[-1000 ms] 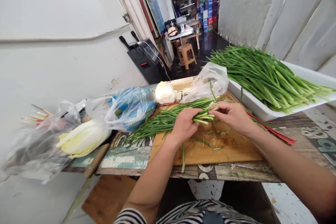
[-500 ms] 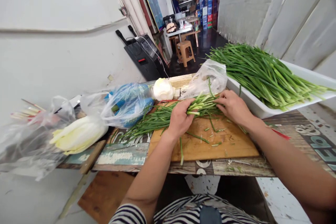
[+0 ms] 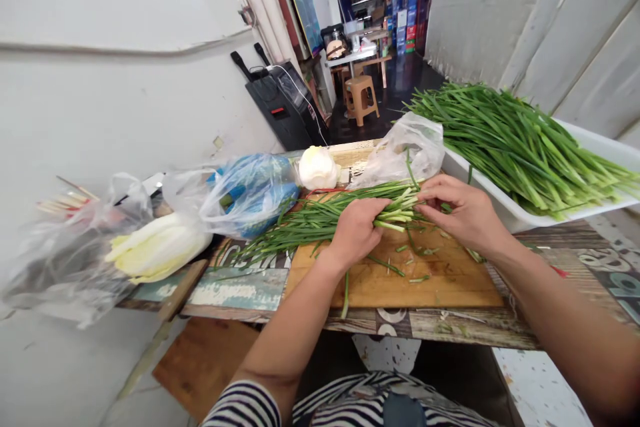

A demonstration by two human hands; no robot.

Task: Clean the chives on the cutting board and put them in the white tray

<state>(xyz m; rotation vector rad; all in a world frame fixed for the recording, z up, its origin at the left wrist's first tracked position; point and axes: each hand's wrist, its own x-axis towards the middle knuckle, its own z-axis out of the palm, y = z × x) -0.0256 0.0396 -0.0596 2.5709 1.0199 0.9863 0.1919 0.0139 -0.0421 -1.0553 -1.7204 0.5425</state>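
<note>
A bunch of garlic chives point(image 3: 310, 219) lies across the wooden cutting board point(image 3: 370, 287), its green tips pointing left and its pale stem ends right. My left hand point(image 3: 356, 232) is wrapped round the bunch near the stem ends. At those ends my right hand point(image 3: 463, 213) is closed, thumb and fingers pinching at the stems; exactly which stems it has is hard to see. Loose bits of chive are scattered on the board in front of both hands. More long chives point(image 3: 520, 140) are heaped in a white tub point(image 3: 493, 203) at the right.
Behind the board are a white cabbage-like head point(image 3: 319, 168) and a crumpled clear plastic bag point(image 3: 400, 157). To the left lie a bagged blue bundle point(image 3: 260, 190), a napa cabbage point(image 3: 160, 250) and a wooden handle point(image 3: 183, 290) jutting over the table edge. A stool point(image 3: 362, 100) stands beyond.
My right hand has shifted slightly at the stem ends, its fingers more bunched. The left hand keeps its hold on the chives. The whole view has swung slightly.
</note>
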